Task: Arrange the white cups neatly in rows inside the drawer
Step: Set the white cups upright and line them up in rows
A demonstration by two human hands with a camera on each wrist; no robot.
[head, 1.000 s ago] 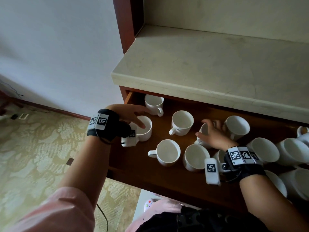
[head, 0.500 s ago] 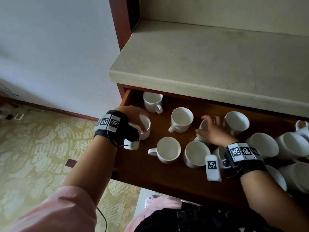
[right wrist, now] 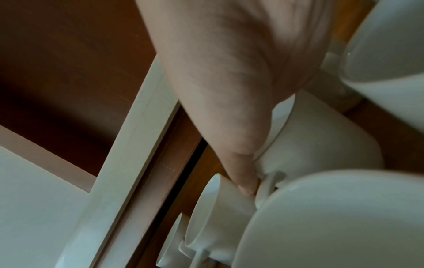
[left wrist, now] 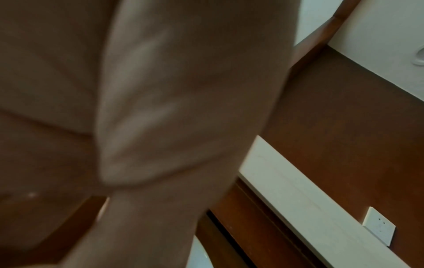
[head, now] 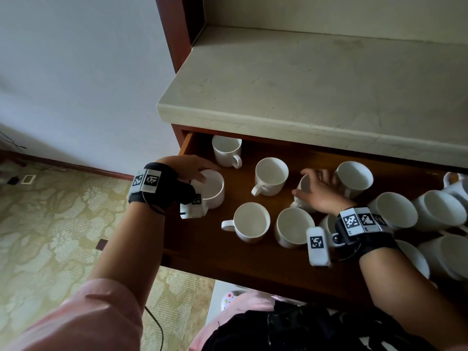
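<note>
The wooden drawer (head: 202, 247) stands pulled out with several white cups upright in it, loosely scattered. At the left end, my left hand (head: 193, 171) grips one white cup (head: 214, 192) by its rim from above. Behind it a cup (head: 226, 150) sits in the back left corner. My right hand (head: 316, 190) lies over a middle cup (head: 304, 184), fingers curled over its top; in the right wrist view my thumb (right wrist: 243, 179) presses on this cup (right wrist: 321, 145) by its handle. Three more cups (head: 271, 176) (head: 252, 221) (head: 293, 228) stand between the hands. The left wrist view is a blur.
Several more cups (head: 440, 209) crowd the drawer's right end, some leaning on each other. A pale stone counter (head: 304, 84) overhangs the back of the drawer. Patterned carpet (head: 50, 236) lies to the left, below the drawer's side.
My left hand has shifted its hold on the cup's rim, the fingers no longer dipping into the cup. The right hand stays on its cup. The view has tilted slightly.
</note>
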